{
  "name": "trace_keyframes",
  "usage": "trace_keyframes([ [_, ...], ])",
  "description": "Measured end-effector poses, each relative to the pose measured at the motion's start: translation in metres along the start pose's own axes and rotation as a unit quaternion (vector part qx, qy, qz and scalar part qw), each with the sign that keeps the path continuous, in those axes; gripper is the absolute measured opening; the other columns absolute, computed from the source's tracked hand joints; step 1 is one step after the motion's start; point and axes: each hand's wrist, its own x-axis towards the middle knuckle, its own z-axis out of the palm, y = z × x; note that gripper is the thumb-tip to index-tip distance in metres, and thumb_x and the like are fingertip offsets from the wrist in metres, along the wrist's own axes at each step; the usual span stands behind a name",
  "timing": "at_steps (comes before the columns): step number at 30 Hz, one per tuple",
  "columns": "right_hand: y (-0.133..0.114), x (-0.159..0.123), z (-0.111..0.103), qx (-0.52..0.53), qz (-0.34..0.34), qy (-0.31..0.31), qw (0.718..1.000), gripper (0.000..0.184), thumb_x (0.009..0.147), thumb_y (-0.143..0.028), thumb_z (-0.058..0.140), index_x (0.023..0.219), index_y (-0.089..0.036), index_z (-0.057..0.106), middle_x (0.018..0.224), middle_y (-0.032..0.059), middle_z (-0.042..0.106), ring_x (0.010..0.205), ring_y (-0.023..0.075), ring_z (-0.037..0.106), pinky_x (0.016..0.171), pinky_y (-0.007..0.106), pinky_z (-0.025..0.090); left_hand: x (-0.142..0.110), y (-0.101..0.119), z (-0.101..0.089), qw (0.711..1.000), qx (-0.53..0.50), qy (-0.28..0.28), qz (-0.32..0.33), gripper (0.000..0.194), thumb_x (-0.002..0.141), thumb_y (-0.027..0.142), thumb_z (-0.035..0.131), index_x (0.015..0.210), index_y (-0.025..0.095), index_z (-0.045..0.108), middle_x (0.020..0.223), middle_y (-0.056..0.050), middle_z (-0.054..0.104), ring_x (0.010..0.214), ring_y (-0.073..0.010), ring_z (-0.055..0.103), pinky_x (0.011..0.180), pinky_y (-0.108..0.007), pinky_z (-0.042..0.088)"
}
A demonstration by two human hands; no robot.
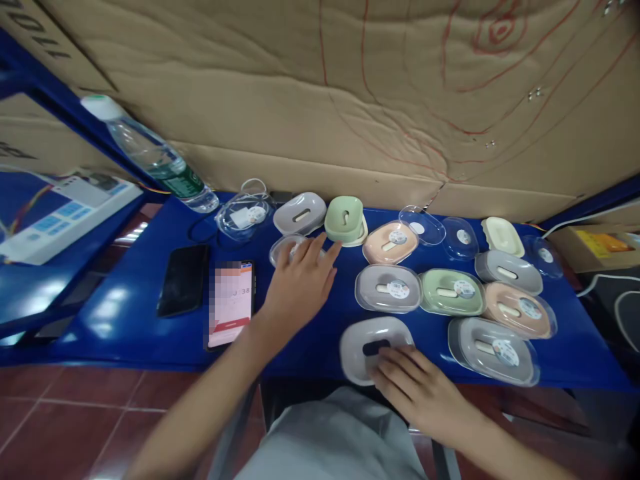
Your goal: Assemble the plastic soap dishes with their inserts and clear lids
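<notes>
My left hand [303, 280] reaches forward with its fingers spread, over a clear plastic lid [281, 250] that it partly covers; whether it touches the lid I cannot tell. Just beyond the fingertips are a grey soap dish [310, 208] and a stacked green soap dish [344, 230]. At the front edge, a grey soap dish [353, 357] with a dark slot in its middle lies uncovered. My right hand [420, 390] rests on its right side, fingers stretched out and the thumb not clearly visible.
Lidded soap dishes in grey [367, 303], green [443, 305] and peach [530, 327] fill the right side of the blue table [125, 300]. Loose clear lids [435, 233] lie behind them. Two phones [183, 280], a water bottle [150, 150] and a power strip [75, 217] are leftward. Cardboard [275, 87] walls the back.
</notes>
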Motion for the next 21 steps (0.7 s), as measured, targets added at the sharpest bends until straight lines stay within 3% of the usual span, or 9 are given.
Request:
trace_keyframes([
  [4, 0.009, -0.005, 0.019, 0.015, 0.067, 0.008, 0.998, 0.034, 0.105, -0.006, 0.048, 0.125, -0.016, 0.073, 0.118, 0.0092, 0.08, 0.116, 0.0272, 0.074, 0.105, 0.049, 0.058, 0.053, -0.018, 0.003, 0.99, 0.054, -0.124, -0.03, 0.034, 0.11, 0.023, 0.045, 0.124, 0.011, 0.072, 0.115, -0.019, 0.078, 0.113, -0.0359, 0.073, 0.099, -0.051, 0.051],
  [6, 0.008, -0.005, 0.023, 0.031, 0.098, 0.032, 0.994, 0.028, 0.106, -0.009, 0.052, 0.124, -0.017, 0.073, 0.117, 0.0084, 0.08, 0.115, 0.027, 0.074, 0.107, 0.05, 0.057, 0.072, -0.013, 0.012, 0.99, 0.057, -0.131, -0.011, 0.032, 0.108, 0.024, 0.052, 0.133, 0.014, 0.069, 0.129, -0.019, 0.074, 0.122, -0.0364, 0.07, 0.099, -0.049, 0.051],
  [8, 0.005, -0.004, 0.025, 0.051, 0.124, 0.057, 0.989, 0.024, 0.108, -0.014, 0.055, 0.124, -0.018, 0.072, 0.115, 0.0078, 0.08, 0.113, 0.0259, 0.074, 0.107, 0.049, 0.056, 0.088, -0.004, 0.023, 0.99, 0.056, -0.128, 0.01, 0.044, 0.103, 0.025, 0.063, 0.146, 0.018, 0.06, 0.146, -0.018, 0.066, 0.129, -0.036, 0.066, 0.101, -0.046, 0.051],
  [10, 0.003, -0.004, 0.027, 0.072, 0.146, 0.07, 0.984, 0.022, 0.11, -0.018, 0.055, 0.124, -0.021, 0.072, 0.112, 0.0074, 0.079, 0.113, 0.0248, 0.074, 0.106, 0.047, 0.056, 0.099, 0.003, 0.03, 0.989, 0.057, -0.132, 0.017, 0.05, 0.099, 0.023, 0.069, 0.148, 0.019, 0.058, 0.144, -0.017, 0.066, 0.127, -0.0347, 0.067, 0.1, -0.044, 0.052],
  [14, 0.001, -0.008, 0.032, 0.1, 0.179, 0.083, 0.975, 0.023, 0.112, -0.021, 0.053, 0.127, -0.024, 0.07, 0.111, 0.0069, 0.078, 0.115, 0.024, 0.073, 0.106, 0.046, 0.053, 0.103, 0.009, 0.029, 0.989, 0.068, -0.128, -0.001, 0.038, 0.101, 0.016, 0.064, 0.138, 0.017, 0.061, 0.127, -0.015, 0.071, 0.115, -0.0315, 0.071, 0.091, -0.04, 0.055],
  [17, 0.002, -0.011, 0.036, 0.117, 0.185, 0.085, 0.972, 0.021, 0.112, -0.022, 0.055, 0.128, -0.023, 0.069, 0.114, 0.007, 0.077, 0.117, 0.0236, 0.072, 0.108, 0.045, 0.051, 0.091, 0.015, 0.026, 0.991, 0.081, -0.104, -0.007, 0.045, 0.102, 0.007, 0.053, 0.145, 0.02, 0.059, 0.14, -0.018, 0.065, 0.121, -0.0331, 0.068, 0.096, -0.045, 0.056],
  [21, 0.003, -0.01, 0.038, 0.132, 0.194, 0.084, 0.968, 0.022, 0.11, -0.019, 0.058, 0.129, -0.022, 0.069, 0.116, 0.0066, 0.075, 0.12, 0.0235, 0.071, 0.11, 0.044, 0.048, 0.077, 0.023, 0.041, 0.993, 0.071, -0.071, 0.057, 0.041, 0.101, 0.004, 0.05, 0.131, 0.021, 0.072, 0.166, -0.017, 0.051, 0.147, -0.0378, 0.054, 0.117, -0.057, 0.046],
])
